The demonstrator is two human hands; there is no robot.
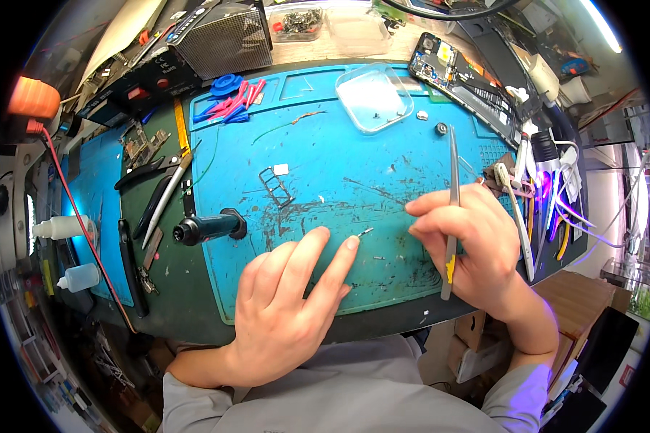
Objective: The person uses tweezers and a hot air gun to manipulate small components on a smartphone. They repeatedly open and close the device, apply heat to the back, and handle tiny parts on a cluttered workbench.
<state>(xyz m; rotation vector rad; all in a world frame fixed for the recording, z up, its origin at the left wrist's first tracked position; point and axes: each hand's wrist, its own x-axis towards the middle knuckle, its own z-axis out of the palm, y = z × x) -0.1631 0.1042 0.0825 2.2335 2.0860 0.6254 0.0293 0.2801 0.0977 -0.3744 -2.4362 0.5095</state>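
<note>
Over the near middle of the blue work mat (325, 169), my left hand (285, 307) has its fingers stretched out and apart. Its index fingertip is at a tiny slim metal piece (366, 232); whether it presses on it is hard to tell. A second tiny piece (379, 257) lies just beyond that hand on the right. My right hand (477, 245) is closed around metal tweezers (454, 169), whose narrow end points away from me and touches nothing. Left of centre lie a small black frame (276, 189) and a white square (280, 169).
A dark cylindrical tool (213, 226) stands at the mat's left, near pliers (162, 195). Pink and blue pry tools (235, 105), a clear plastic tray (374, 97) and an opened phone (462, 86) lie at the back. Brushes and cables (545, 169) crowd the right side.
</note>
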